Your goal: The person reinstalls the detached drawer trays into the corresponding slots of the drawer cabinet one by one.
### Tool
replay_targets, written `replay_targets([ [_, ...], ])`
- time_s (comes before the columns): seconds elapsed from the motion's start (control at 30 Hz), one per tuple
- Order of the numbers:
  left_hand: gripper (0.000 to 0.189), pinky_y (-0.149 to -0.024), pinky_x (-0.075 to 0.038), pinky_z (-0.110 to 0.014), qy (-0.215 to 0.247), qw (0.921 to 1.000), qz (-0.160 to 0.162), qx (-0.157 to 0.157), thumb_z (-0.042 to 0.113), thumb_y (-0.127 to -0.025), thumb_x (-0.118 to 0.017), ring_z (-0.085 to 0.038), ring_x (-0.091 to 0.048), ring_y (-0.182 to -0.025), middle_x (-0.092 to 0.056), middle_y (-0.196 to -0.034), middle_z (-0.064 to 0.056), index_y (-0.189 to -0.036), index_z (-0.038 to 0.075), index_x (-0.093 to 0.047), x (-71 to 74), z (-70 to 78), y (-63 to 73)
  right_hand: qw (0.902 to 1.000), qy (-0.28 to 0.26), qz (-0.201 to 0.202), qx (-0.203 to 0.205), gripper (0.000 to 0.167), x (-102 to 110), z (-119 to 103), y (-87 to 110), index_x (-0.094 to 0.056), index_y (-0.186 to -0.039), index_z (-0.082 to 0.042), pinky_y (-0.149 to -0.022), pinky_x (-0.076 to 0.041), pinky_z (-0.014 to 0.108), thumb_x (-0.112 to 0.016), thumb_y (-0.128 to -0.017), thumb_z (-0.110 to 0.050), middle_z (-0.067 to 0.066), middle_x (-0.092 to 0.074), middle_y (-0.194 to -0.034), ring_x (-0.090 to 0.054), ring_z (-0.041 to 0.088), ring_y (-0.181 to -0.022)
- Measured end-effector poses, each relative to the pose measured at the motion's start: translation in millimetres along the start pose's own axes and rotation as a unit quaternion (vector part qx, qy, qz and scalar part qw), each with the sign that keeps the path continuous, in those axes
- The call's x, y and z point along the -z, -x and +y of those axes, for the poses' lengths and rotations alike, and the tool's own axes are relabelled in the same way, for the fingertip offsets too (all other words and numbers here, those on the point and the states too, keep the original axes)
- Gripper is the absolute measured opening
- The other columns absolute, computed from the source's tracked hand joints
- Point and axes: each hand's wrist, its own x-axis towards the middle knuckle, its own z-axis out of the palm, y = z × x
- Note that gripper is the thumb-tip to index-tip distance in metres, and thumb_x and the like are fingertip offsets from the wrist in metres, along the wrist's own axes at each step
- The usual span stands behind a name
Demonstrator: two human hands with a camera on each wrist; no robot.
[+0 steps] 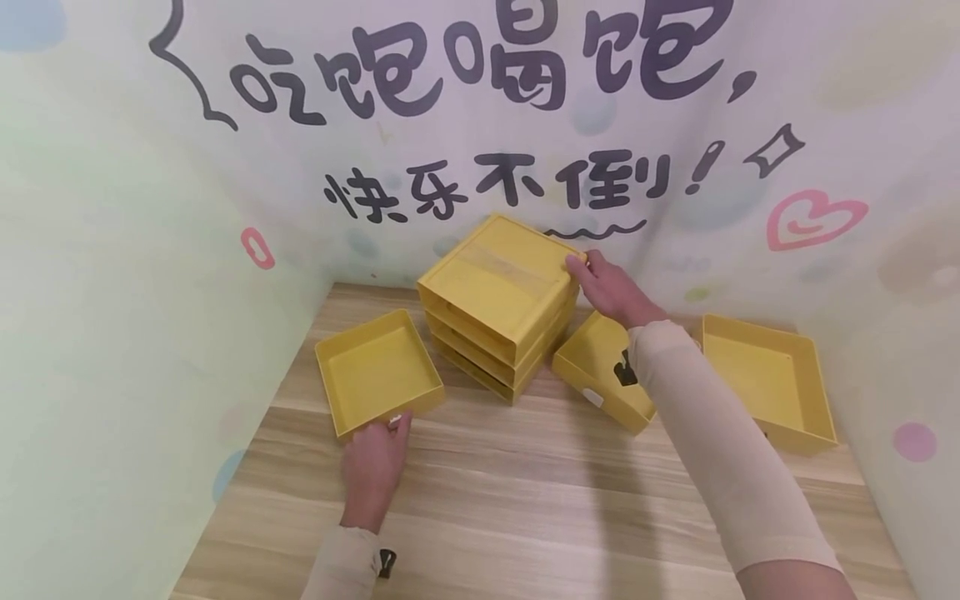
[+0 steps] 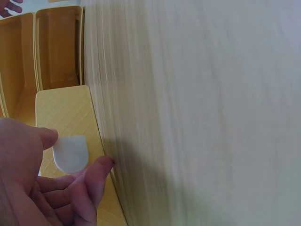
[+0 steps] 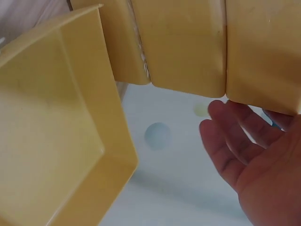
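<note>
Left hand (image 1: pixel 375 467), thumb and curled fingers gripping the front of the left yellow drawer (image 1: pixel 380 375) at its white tab (image 2: pixel 71 154); right hand (image 1: pixel 617 290), thumb on top and fingers loosely extended behind the right far corner of the yellow three-tier drawer casing (image 1: pixel 487 275), far middle of the wood-grain table (image 1: pixel 510 475). Hazards, as judged: the left drawer, if moved askew, could catch the casing's edges, and light right-hand contact could let the casing skid. Surrounds: middle drawer (image 1: pixel 618 408) just right of the casing, obstructing that side; right drawer (image 1: pixel 757 383) beyond; lettered wall (image 1: pixel 712 258) behind.
</note>
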Motion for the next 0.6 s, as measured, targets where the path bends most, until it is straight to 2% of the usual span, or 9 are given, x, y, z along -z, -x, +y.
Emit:
replay_targets([
  [0.13,0.062,-0.041,-0.036,-0.033,0.007,1.0,0.006,-0.002,0.057,-0.1,-0.05,-0.023,-0.052,-0.049,-0.054,-0.055,-0.007,-0.058,0.011,-0.048,-0.1,1.8,1.1,0.9999,-0.006,-0.007,-0.013,0.073,-2.1,-1.6,1.4,-0.041,-0.123,-0.006,-0.089,-0.044,0.043,-0.022,-0.098,-0.072,0.02,-0.06,-0.113,-0.058,0.033,-0.103],
  [0.33,0.056,-0.043,-0.035,-0.031,0.025,0.9997,0.002,0.006,0.05,-0.101,-0.051,-0.021,-0.052,-0.05,-0.054,-0.056,-0.006,-0.062,0.011,-0.051,1.0,4.5,1.9,0.9998,-0.007,0.0,-0.02,0.073,-2.9,-2.0,1.4,-0.043,-0.121,-0.006,-0.084,-0.044,0.039,-0.022,-0.098,-0.072,0.018,-0.06,-0.106,-0.059,0.03,-0.096],
  [0.43,0.054,-0.044,-0.035,-0.031,0.037,0.9993,0.0,0.012,0.05,-0.1,-0.051,-0.021,-0.052,-0.051,-0.055,-0.057,-0.006,-0.063,0.011,-0.051,3.0,4.6,2.9,0.9997,0.0,0.006,-0.024,0.072,-3.8,-2.1,1.6,-0.044,-0.118,-0.005,-0.083,-0.044,0.039,-0.022,-0.098,-0.071,0.016,-0.06,-0.102,-0.059,0.03,-0.094],
  [0.6,0.053,-0.045,-0.034,-0.031,0.052,0.9984,-0.004,0.024,0.05,-0.099,-0.049,-0.02,-0.05,-0.051,-0.053,-0.055,-0.004,-0.06,0.014,-0.047,5.9,2.8,2.0,0.9992,0.018,0.018,-0.031,0.071,-2.5,-4.4,4.3,-0.044,-0.117,-0.003,-0.087,-0.044,0.044,-0.023,-0.098,-0.069,0.018,-0.056,-0.105,-0.056,0.033,-0.099],
])
